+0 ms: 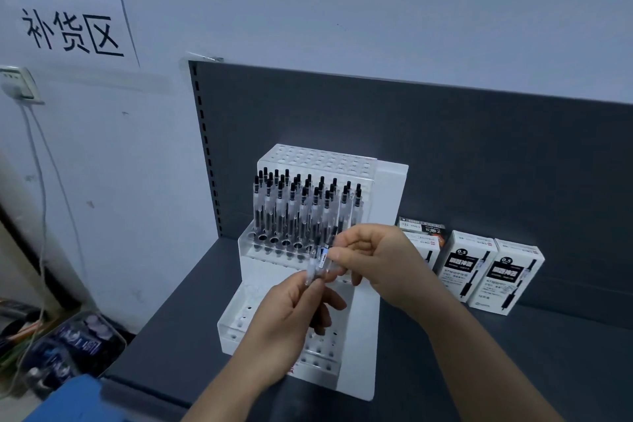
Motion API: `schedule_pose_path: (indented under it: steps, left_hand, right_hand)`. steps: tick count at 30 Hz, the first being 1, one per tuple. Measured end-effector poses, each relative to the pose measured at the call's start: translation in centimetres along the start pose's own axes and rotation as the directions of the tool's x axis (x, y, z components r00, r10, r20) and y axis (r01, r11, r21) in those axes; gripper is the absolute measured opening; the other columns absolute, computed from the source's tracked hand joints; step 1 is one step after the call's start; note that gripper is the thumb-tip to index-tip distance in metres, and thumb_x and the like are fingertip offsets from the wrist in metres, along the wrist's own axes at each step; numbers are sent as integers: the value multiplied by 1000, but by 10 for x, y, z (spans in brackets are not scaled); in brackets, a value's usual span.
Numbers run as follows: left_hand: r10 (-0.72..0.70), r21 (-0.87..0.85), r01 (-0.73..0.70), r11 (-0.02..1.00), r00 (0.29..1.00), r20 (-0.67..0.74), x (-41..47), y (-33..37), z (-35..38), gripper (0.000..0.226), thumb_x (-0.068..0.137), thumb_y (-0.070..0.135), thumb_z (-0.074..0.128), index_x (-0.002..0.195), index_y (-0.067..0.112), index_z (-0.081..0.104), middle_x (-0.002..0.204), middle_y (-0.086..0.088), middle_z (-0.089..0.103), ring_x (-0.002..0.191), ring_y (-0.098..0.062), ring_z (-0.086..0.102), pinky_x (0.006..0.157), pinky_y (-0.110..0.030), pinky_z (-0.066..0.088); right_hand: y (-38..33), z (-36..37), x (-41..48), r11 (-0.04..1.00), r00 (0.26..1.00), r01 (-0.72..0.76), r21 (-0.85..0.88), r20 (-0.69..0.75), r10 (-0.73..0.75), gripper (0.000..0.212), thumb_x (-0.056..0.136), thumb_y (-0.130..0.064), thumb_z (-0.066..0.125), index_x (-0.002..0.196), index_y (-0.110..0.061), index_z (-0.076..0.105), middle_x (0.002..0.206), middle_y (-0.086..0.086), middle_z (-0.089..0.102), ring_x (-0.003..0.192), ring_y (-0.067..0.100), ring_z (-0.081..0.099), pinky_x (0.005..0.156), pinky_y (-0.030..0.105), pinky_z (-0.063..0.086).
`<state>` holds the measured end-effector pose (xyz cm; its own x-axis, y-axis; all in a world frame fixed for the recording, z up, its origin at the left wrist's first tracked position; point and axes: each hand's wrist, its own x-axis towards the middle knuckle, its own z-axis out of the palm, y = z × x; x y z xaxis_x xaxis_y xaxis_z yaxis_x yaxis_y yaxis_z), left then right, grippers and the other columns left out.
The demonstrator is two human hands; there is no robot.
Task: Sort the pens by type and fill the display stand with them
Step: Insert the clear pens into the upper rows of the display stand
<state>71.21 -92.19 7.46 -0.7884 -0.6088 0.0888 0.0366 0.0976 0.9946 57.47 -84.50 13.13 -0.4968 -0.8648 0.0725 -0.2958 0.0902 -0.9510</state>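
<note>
A white tiered display stand [390, 202] sits on the dark shelf. Its middle tier holds several clear pens with black caps [301, 205], standing upright. The top tier and the lowest tier show bare holes. In front of the stand, my left hand [291, 315] grips a small bundle of clear pens [317, 267] from below. My right hand [376, 260] pinches the upper end of one pen in that bundle, at its labelled part. How many pens the bundle holds is hidden by my fingers.
Three white pen boxes [493, 271] stand right of the stand, against the dark back panel [479, 154], with another printed box behind them. A crate of items [68, 349] and a blue object [78, 401] lie lower left. Cables hang on the left wall.
</note>
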Motion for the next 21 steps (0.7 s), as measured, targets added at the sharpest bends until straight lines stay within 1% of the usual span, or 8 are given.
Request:
schedule_pose_path:
  steps: [2,4,7,9,13,15,18,21]
  left_hand:
    - [0,33,2,999,999,-44,2,-4,1,23,101,15,41,98,14,64,83,-4,70,63,-16,58,58,-27,48]
    - [-19,21,21,1000,991,-131,4,-7,-1,21,100,15,42,99,18,63,78,-1,69,60,-15,57,54,-30,47]
    - [50,178,-10,984,974,-221,3,-10,-9,20,101,21,40,102,27,60,65,6,61,47,-1,48,50,-21,40]
    - [82,249,-18,968,964,-251,3,-11,-13,20,101,27,39,98,27,59,62,6,50,46,-1,41,50,-18,37]
    - [6,152,41,988,956,-294,5,-11,-15,21,101,18,33,88,10,48,63,-1,46,49,-11,34,53,-33,32]
    - [30,166,19,986,956,-291,5,-10,-14,23,101,16,33,86,8,49,61,-1,48,48,-12,35,51,-32,33]
    - [81,191,-29,981,960,-267,5,-8,-15,25,102,16,37,85,7,53,57,4,50,50,-14,43,50,-26,39]
    - [50,58,-37,998,970,-237,5,-7,-15,20,100,9,41,93,9,59,67,5,62,59,-13,52,58,-22,48]
  right_hand:
    - [-1,-8,-2,998,998,-11,54,-69,15,6,85,-5,68,84,1,66,69,14,71,60,17,66,53,24,53]
    - [-4,-18,-2,992,980,23,124,-201,3,7,85,-4,68,86,3,66,71,17,71,62,21,66,59,27,58]
    - [-11,-31,2,980,903,133,146,-426,-60,5,84,-3,70,86,1,67,72,17,72,65,20,69,64,26,60]
    - [-12,-33,7,982,854,167,91,-510,-98,5,84,-5,71,85,-3,68,70,13,72,66,18,71,67,28,60]
    - [-10,-24,18,973,856,122,-198,-476,-204,8,86,-10,69,78,-12,68,64,3,71,64,13,70,72,36,60]
    - [-9,-18,25,947,876,93,-309,-427,-225,12,86,-11,67,74,-13,67,63,2,70,65,14,70,74,39,59]
    - [-7,-8,34,855,923,56,-516,-300,-242,20,87,-15,62,72,-2,65,64,13,69,67,30,67,73,43,56]
    - [-7,-4,35,822,932,34,-568,-279,-231,26,90,-18,58,71,-1,64,66,15,69,69,31,66,73,42,55]
